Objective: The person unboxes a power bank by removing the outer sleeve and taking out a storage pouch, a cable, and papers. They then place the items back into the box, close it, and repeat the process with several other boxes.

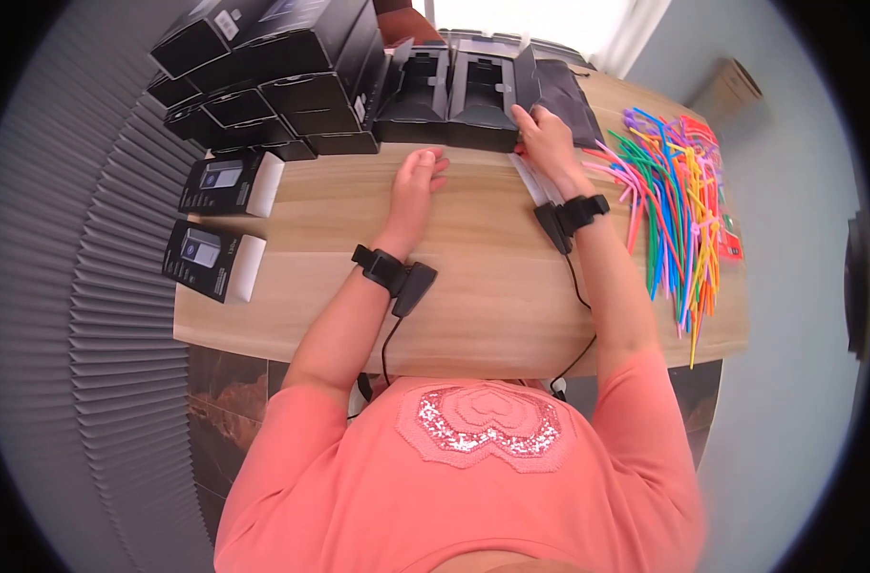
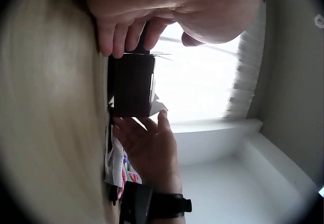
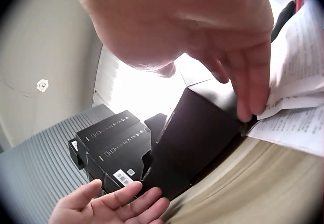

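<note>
Two black boxes with lifted flaps stand side by side at the back of the table, the left box (image 1: 413, 130) and the right box (image 1: 481, 137). My right hand (image 1: 548, 145) is at the right box's right side, its fingers lying along that wall and its thumb near the top edge. Just in front of the boxes, my left hand (image 1: 418, 186) is raised with relaxed fingers and holds nothing. In the right wrist view, printed paper sheets (image 3: 291, 133) lie beside the box, next to my right fingertips.
Stacked black boxes (image 1: 325, 100) fill the back left. Two smaller printed boxes, one (image 1: 227, 183) behind the other (image 1: 206, 258), lie at the left edge. Colourful straws (image 1: 679, 220) spread over the right side, near a dark pouch (image 1: 567, 95).
</note>
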### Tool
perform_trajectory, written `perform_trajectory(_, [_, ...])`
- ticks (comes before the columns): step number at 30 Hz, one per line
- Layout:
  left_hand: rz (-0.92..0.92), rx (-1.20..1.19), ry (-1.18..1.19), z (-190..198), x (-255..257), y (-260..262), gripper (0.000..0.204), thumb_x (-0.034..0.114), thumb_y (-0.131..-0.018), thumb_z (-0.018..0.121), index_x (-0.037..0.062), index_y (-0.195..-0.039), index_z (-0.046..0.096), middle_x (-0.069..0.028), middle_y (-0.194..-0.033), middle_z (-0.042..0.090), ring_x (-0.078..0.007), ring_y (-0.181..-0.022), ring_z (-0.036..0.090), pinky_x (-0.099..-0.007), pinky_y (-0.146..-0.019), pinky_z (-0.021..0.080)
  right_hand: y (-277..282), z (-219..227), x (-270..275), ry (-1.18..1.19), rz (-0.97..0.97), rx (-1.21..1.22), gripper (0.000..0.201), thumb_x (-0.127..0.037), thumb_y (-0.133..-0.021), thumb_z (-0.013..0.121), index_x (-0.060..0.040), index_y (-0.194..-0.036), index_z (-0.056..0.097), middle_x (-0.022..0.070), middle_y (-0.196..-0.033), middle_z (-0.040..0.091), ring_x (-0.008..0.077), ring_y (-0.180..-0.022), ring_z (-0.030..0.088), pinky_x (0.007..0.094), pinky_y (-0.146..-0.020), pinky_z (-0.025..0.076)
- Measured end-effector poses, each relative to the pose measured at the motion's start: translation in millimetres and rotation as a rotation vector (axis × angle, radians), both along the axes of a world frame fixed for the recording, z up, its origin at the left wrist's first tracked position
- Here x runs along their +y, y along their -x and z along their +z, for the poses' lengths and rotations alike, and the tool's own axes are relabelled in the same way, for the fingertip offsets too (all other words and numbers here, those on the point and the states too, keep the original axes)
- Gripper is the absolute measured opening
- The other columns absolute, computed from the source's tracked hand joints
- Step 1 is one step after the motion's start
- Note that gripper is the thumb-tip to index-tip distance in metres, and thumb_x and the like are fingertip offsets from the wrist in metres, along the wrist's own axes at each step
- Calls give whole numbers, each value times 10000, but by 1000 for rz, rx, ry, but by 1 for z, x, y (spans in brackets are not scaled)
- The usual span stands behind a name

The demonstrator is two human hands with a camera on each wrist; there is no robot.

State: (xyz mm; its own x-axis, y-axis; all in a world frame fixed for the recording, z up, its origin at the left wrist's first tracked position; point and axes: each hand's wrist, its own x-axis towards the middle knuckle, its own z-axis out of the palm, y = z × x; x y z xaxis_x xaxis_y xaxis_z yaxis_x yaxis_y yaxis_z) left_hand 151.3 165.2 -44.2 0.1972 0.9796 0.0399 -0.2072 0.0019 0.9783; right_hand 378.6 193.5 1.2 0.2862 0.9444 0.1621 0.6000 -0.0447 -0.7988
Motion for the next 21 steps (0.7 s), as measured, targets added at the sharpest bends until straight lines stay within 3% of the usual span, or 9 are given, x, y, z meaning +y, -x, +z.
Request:
perform_trajectory(3, [1,-80,54,11,0,12,390,321,-1065,428,13,-1257,570,-135,-1291,587,-233,-1191,587,-368,-985,473,0,8,-16,1,37,184,494,-441,-974,572,44,-1002,667,146,-837,704,211,-710,693,366,-686,532])
perform_trajectory(5, [23,-52,-65,47,-6,27,314,264,-1036,502,33,-1232,587,-126,-1234,606,-216,-1121,607,-348,-949,487,-4,2,-20,24,64,172,515,-447,-979,553,48,-1061,666,191,-921,712,265,-836,702,365,-786,521])
perform_trajectory(6, [116,48,-269,70,-7,38,304,253,-1009,552,37,-1219,593,-116,-1236,599,-201,-1111,601,-334,-936,488,-9,-2,-19,68,79,90,544,-452,-982,534,63,-1108,650,236,-975,708,327,-964,686,371,-864,502])
perform_trajectory(7, [206,148,-469,97,-9,51,302,241,-981,602,40,-1206,599,-105,-1238,592,-185,-1101,594,-320,-923,490,-7,1,-21,65,80,99,544,-452,-982,534,63,-1108,650,236,-975,708,327,-964,686,371,-864,502])
perform_trajectory(11, [1095,1015,-1187,198,33,121,705,412,-839,765,-40,-1318,514,-218,-1359,493,-330,-1217,525,-436,-1020,448,-4,9,-30,81,77,3,537,-426,-978,536,75,-1150,626,277,-1048,692,394,-1034,666,401,-900,495])
perform_trajectory(13, [1235,1254,-829,240,77,160,970,548,-763,787,-79,-1407,423,-293,-1428,427,-414,-1298,464,-480,-1071,403,-5,9,-30,62,76,-17,510,-396,-971,557,73,-1161,622,284,-1067,687,396,-1042,667,404,-903,500])
perform_trajectory(14, [1237,1255,-833,243,94,175,970,548,-763,787,-79,-1407,423,-293,-1428,427,-414,-1298,464,-480,-1071,403,-7,5,-31,-14,57,-60,476,-358,-955,585,70,-1159,626,287,-1076,683,394,-1030,670,407,-899,507])
perform_trajectory(16, [991,1216,-652,245,114,188,1029,624,-723,749,-52,-1429,428,-322,-1391,465,-427,-1345,434,-462,-1082,403,-9,6,-35,-91,28,-97,444,-320,-940,613,66,-1157,629,289,-1084,678,392,-1018,673,411,-894,514])
perform_trajectory(21, [983,1150,-601,242,102,190,943,624,-722,749,-44,-1351,530,-313,-1352,506,-403,-1322,456,-449,-1076,410,-8,25,-52,-193,17,-121,366,-223,-906,653,44,-1156,643,232,-1084,683,328,-928,698,394,-837,540])
